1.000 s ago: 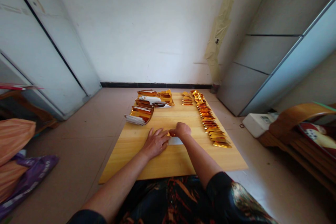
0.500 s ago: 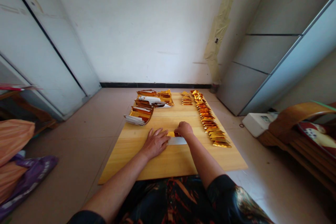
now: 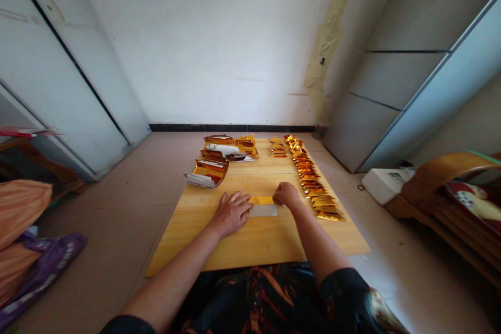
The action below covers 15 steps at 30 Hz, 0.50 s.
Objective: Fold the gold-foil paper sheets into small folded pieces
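A narrow gold foil strip lies across the top of a small white paper sheet on a pale wooden board. My left hand rests flat on the board, its fingers at the strip's left end, which they hide. My right hand sits at the strip's right end, with the fingertips pinching the foil. Beyond my right hand runs a long row of folded gold foil pieces.
Curled gold foil and white paper bundles lie at the board's far left, and a small gold pile sits at its far end. Bags lie on the tiled floor at left. A white box and wooden chair stand at right.
My right hand has moved right along the foil, and the gold strip now lies longer and flatter across the white sheet. My left hand has stayed in place.
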Each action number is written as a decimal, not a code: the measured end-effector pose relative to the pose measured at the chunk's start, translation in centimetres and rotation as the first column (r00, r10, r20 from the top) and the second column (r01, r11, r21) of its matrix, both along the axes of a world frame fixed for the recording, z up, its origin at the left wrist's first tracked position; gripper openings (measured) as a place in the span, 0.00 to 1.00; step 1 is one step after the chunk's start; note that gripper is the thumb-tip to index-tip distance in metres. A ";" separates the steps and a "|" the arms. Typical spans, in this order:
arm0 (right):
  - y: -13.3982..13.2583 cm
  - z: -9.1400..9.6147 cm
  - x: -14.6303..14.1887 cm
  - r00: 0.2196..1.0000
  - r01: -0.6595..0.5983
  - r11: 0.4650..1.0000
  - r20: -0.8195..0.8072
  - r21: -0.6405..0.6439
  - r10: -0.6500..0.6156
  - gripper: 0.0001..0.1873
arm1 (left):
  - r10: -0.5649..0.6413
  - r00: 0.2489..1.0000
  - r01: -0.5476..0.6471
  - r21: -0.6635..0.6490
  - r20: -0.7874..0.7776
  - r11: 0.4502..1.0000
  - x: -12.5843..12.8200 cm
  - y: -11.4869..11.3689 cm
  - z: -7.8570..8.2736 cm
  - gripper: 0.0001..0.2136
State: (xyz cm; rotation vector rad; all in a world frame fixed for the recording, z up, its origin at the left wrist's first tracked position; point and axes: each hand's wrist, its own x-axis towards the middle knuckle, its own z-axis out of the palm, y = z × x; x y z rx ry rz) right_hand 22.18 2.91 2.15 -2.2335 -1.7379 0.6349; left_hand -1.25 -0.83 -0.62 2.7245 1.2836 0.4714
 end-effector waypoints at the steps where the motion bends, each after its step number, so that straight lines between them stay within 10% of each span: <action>1: -0.3 -0.3 0.2 0.999 -0.037 0.997 -0.020 0.066 0.038 0.11 | 0.003 1.000 -0.003 0.009 0.002 1.000 -0.1 0.2 0.1 0.15; 5: -1.8 -1.5 1.0 0.899 -0.391 0.837 -0.036 0.384 0.437 0.15 | -0.020 1.000 0.020 0.029 0.002 0.999 -0.9 1.2 0.4 0.16; 9: -3.1 -1.7 1.1 0.716 -0.681 0.624 0.168 0.384 0.678 0.15 | -0.059 0.998 0.059 0.038 -0.002 0.998 -1.4 2.0 1.2 0.17; 15: -3.6 -0.9 0.3 0.653 -0.756 0.567 0.320 0.327 0.686 0.12 | -0.119 0.993 0.120 0.047 -0.013 0.992 -0.2 1.9 2.3 0.15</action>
